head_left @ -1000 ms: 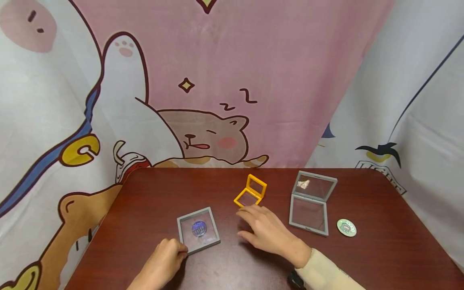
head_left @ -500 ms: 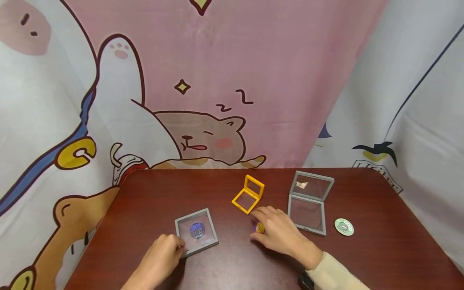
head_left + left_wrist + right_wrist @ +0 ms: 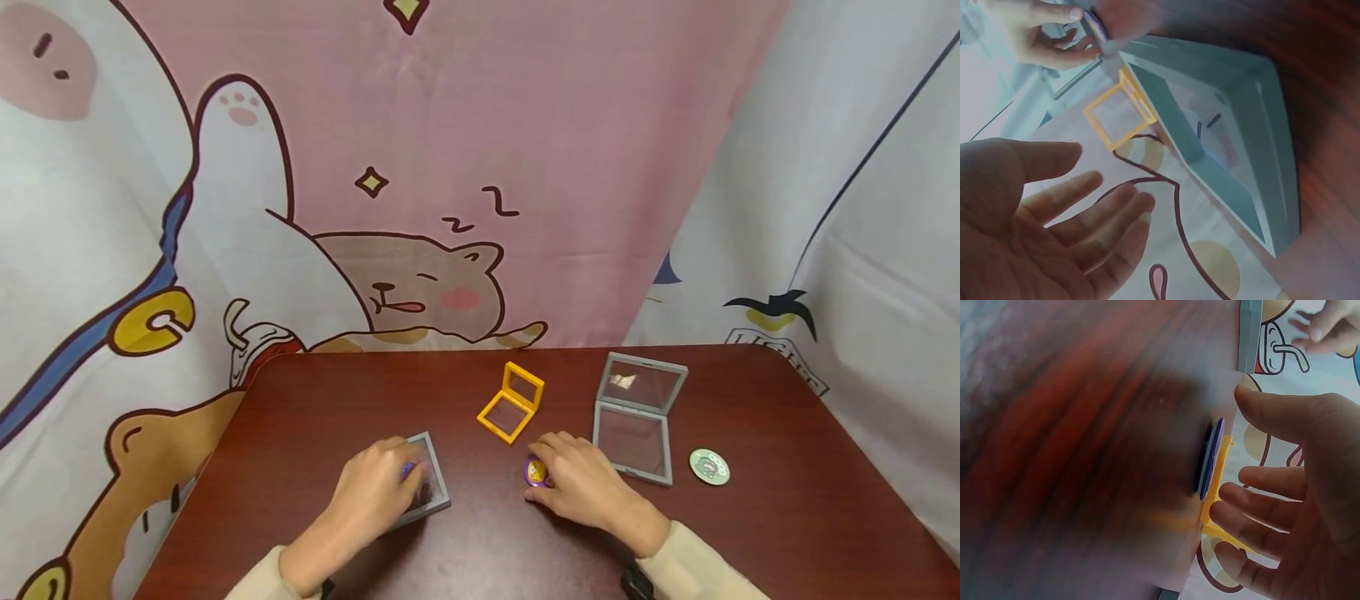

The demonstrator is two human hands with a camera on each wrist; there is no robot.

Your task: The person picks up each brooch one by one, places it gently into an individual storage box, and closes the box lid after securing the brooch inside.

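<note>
My left hand [image 3: 378, 483] hovers over a square grey display frame [image 3: 438, 482] with a clear window. It hides much of the frame and most of the blue round badge [image 3: 407, 470] there. In the left wrist view, the loosely bent fingers [image 3: 1088, 225] are apart from the frame [image 3: 1254, 119]. On the table, a purple-rimmed round badge [image 3: 536, 472] with a yellow design lies at the fingertips of my right hand [image 3: 581, 483]. The right wrist view shows this badge [image 3: 1212, 459] just beyond the parted thumb and fingers [image 3: 1266, 506], which grip nothing.
A small yellow frame [image 3: 504, 417] stands unfolded behind the purple-rimmed badge. To the right, a larger grey frame [image 3: 667, 446] stands unfolded, with a pale green round badge [image 3: 709, 467] beside it. A cartoon-printed curtain [image 3: 585, 167] hangs behind the brown table [image 3: 780, 417].
My left hand has left the grey frame's near corner and moved up and right over it. My right hand has moved right, baring the purple-rimmed badge, which was hidden one second ago.
</note>
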